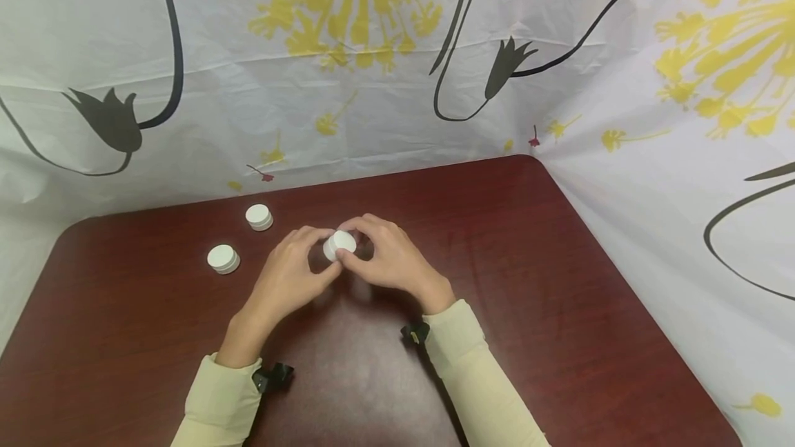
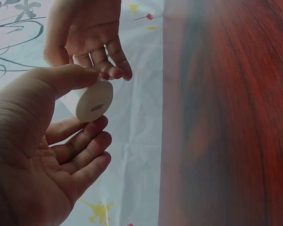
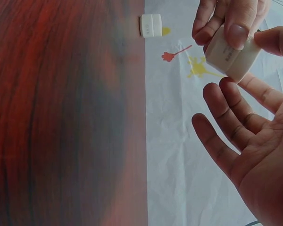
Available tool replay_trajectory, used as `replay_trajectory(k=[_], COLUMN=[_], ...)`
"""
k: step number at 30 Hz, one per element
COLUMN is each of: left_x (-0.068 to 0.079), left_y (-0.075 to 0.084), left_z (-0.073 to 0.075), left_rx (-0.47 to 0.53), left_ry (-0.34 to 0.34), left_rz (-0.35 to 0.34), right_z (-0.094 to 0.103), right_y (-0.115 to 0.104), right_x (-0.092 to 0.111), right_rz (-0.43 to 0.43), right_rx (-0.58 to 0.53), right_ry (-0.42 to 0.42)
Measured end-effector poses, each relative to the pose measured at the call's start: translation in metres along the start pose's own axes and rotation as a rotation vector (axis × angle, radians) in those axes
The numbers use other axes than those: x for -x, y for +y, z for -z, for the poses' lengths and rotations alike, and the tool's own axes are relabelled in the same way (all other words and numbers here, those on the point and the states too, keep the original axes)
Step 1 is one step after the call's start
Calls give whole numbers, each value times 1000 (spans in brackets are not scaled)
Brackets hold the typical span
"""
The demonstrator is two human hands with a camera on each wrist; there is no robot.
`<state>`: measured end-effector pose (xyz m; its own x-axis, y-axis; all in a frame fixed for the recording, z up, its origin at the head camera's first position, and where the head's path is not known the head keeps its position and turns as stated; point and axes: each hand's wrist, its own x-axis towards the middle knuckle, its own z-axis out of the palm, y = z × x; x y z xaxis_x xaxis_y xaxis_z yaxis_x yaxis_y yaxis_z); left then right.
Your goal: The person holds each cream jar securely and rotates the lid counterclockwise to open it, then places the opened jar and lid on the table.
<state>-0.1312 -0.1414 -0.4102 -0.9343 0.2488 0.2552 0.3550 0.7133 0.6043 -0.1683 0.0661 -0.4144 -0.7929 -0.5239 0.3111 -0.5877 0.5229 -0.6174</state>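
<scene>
A small round white jar [image 1: 339,245] is held between both hands over the table, tilted. My left hand [image 1: 287,273] pinches one part of it between thumb and fingertips. From the other side, my right hand [image 1: 394,257] pinches it with thumb and index finger. Dark print shows on the flat face of the jar [image 2: 95,104] in the left wrist view. A seam runs round the side of the jar [image 3: 232,55] in the right wrist view, where the right hand's other fingers [image 3: 226,134] spread loosely.
Two similar white jars, one nearer [image 1: 223,259] and one farther [image 1: 259,217], stand on the dark red table [image 1: 528,309] left of the hands. A white flowered sheet [image 1: 385,102] hangs behind the table and along its right side. Each wrist wears a black strap [image 1: 273,378].
</scene>
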Motion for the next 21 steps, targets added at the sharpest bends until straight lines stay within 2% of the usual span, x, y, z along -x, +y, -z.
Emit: replay_trajectory(k=[6,12,21], left_x=[0,0,0], left_y=[-3,-3,-4], left_z=[-1,-2,-5], left_rx=[-10,-29,-35], left_ry=[-7,-29,-28], left_rz=[4,6,-2], right_z=[0,1,0], right_y=[-1,-3,-5], right_x=[0,1,0], right_rz=[-13,-80,-139], right_rx=[36,77,68], right_ry=[-4,21,52])
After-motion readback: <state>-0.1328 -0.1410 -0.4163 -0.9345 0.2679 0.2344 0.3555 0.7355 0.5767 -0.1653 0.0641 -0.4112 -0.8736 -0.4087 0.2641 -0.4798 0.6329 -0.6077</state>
